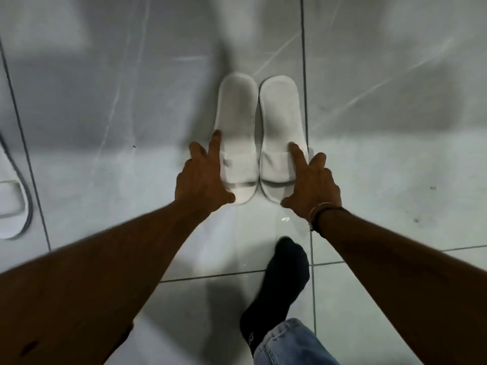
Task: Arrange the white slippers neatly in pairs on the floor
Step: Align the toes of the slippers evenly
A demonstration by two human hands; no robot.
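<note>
Slippers [259, 135] paired, touching; hands [203, 180] flank straps, fingers spread

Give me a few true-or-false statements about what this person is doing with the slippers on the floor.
1. Two white slippers lie side by side on the tiled floor. True.
2. The left hand holds a slipper up in the air. False: both slippers lie flat on the floor, with the hand spread against the left one's outer edge.
3. The right hand has a finger on the right slipper's strap. True.
4. The person's foot is bare. False: it wears a dark sock.
5. Another slipper lies at the left edge. True.
</note>
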